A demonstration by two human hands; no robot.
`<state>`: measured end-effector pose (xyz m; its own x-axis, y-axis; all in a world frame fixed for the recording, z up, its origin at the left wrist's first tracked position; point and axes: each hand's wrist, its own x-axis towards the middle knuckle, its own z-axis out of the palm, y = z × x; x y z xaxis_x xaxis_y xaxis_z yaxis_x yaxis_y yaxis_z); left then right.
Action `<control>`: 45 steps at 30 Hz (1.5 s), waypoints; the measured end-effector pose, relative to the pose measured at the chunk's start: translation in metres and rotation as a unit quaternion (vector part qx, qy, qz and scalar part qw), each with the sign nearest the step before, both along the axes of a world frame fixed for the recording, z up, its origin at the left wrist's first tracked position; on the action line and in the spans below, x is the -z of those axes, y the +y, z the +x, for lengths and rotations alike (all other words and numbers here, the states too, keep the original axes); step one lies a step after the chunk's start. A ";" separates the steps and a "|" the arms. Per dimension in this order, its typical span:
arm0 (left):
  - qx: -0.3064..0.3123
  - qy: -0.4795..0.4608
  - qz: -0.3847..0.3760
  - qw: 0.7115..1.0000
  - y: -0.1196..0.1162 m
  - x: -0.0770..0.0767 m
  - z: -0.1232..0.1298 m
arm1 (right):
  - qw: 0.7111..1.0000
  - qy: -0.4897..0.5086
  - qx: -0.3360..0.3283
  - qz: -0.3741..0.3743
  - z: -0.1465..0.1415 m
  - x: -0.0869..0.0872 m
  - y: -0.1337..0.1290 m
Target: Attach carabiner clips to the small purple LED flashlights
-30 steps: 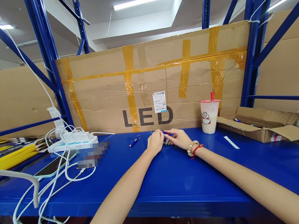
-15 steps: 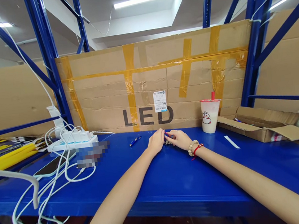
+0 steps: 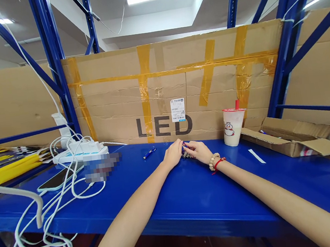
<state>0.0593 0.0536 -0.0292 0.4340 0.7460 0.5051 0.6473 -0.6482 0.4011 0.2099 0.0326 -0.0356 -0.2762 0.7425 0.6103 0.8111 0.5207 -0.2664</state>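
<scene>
My left hand (image 3: 173, 154) is closed at the middle of the blue shelf, its fingertips meeting those of my right hand (image 3: 197, 151). Between them shows a slim blue object (image 3: 183, 149), mostly covered by the fingers, so its kind is unclear. The right hand's fingers are bent in a pinch around it. Beneath the right fingers lie small dark and silvery pieces (image 3: 188, 156), too small to name. A beaded bracelet (image 3: 213, 161) and a red cord (image 3: 219, 165) circle the right wrist. Left of the hands, a blue pen (image 3: 150, 153) rests on the shelf.
A lidded cup (image 3: 233, 128) with a red straw stands right of the hands. Beyond it sit a white strip (image 3: 257, 156) and an open cardboard box (image 3: 289, 136). A power strip (image 3: 80, 152), phone (image 3: 60, 178) and tangled white cables occupy the left. Behind stands a large carton (image 3: 115, 109).
The right fingers have shifted slightly over the blue object, and a little more of the small pieces shows beneath. The camera view has moved slightly; the hands stay together.
</scene>
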 end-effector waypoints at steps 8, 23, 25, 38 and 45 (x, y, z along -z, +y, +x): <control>0.004 0.001 0.003 1.000 -0.001 -0.001 0.000 | 1.000 0.008 0.014 0.025 -0.003 -0.003 -0.003; 0.018 -0.021 -0.034 0.999 -0.001 -0.001 -0.001 | 0.993 0.076 0.071 0.049 0.002 -0.004 0.003; 0.021 -0.022 -0.034 0.999 0.000 0.000 -0.001 | 0.991 0.087 0.085 0.048 0.003 -0.004 0.002; 0.051 -0.016 -0.003 0.999 0.001 0.002 0.001 | 0.994 0.077 0.064 0.032 0.002 -0.001 0.003; 0.063 -0.005 0.002 0.998 0.003 0.003 0.001 | 0.994 0.084 0.060 0.021 0.000 -0.003 0.000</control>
